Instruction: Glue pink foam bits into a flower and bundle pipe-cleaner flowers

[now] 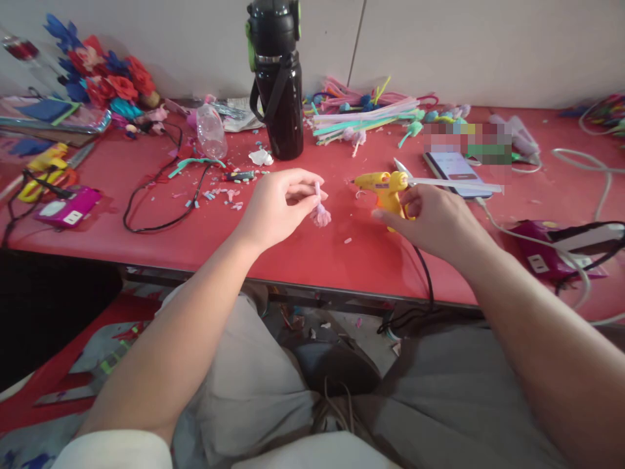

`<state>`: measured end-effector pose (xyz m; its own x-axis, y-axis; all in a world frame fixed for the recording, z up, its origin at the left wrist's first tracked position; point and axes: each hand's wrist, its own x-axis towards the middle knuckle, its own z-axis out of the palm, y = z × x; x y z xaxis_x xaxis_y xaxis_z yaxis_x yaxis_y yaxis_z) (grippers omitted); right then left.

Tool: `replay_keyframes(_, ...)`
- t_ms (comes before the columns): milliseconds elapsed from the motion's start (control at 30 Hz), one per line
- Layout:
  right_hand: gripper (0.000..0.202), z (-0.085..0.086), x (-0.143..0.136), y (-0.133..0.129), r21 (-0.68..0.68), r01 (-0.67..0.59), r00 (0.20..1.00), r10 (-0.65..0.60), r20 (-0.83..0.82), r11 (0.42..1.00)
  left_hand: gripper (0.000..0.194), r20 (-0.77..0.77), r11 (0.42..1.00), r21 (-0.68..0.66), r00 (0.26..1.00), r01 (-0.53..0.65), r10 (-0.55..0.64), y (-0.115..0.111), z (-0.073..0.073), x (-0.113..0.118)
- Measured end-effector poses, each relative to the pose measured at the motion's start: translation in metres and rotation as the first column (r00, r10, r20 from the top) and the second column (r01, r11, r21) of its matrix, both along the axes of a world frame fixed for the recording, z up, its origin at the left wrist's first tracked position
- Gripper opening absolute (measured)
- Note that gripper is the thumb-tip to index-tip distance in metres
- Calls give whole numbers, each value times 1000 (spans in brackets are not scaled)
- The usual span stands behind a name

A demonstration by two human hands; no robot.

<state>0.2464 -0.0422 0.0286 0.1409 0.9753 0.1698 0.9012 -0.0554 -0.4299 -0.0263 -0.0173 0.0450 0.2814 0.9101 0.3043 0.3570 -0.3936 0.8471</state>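
My left hand point(286, 207) pinches a small pink pipe-cleaner piece point(321, 215) between thumb and fingertips. Its fluffy end hangs down above the red table. To the right, my right hand point(432, 212) has its fingers at the handle of a yellow hot glue gun point(381, 184), with the thumb stretched along the near side. A long whitish glue stick point(452, 184) sticks out of the gun's back, and the nozzle points left towards the pink piece, apart from it. A black cord point(426, 273) runs from the gun over the table's front edge.
Behind stand a black water bottle point(284, 98) and a clear plastic bottle point(211, 133). Pipe cleaners point(366, 122) lie in a bundle near the wall. A phone point(454, 170) is beyond my right hand. Purple power sockets point(68, 207) and artificial flowers point(105, 75) are on the left.
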Motion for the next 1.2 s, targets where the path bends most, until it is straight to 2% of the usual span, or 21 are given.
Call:
replay_keyframes(133,36,-19,-3,19,100,-27,999,31,-43,995,18,-2,1000,-22,1000,11,-11,0,-1,-2)
replay_keyframes(267,37,-31,-5,32,122,-93,991,104,-83,988,22,-15,1000,-26,1000,14,-14,1,-3,-4)
replay_keyframes(400,35,-39,-9,37,79,-127,951,144,-275,989,25,-40,1000,-17,999,11,-12,4,-5,-5)
replay_keyframes(467,24,-40,-15,34,74,-157,882,174,-438,985,25,-54,1000,-2,999,4,-4,7,-6,-6)
replay_keyframes(567,16,-37,-25,23,58,-203,720,189,-668,978,25,-79,999,44,996,-30,33,10,-6,-8)
replay_keyframes(633,13,-34,-31,14,18,-217,631,154,-760,976,25,-100,996,67,993,-57,64,12,-5,-11)
replay_keyframes(733,14,-32,-36,4,-30,-255,561,123,-819,967,23,-123,992,85,987,-95,105,15,-3,-16)
replay_keyframes(933,31,-35,-39,-3,-35,-327,587,174,-791,944,21,-115,990,69,985,-119,127,18,-4,-21)
replay_keyframes(1200,40,-39,-44,-8,-19,-378,560,212,-801,926,23,-102,990,73,987,-119,126,16,-5,-17)
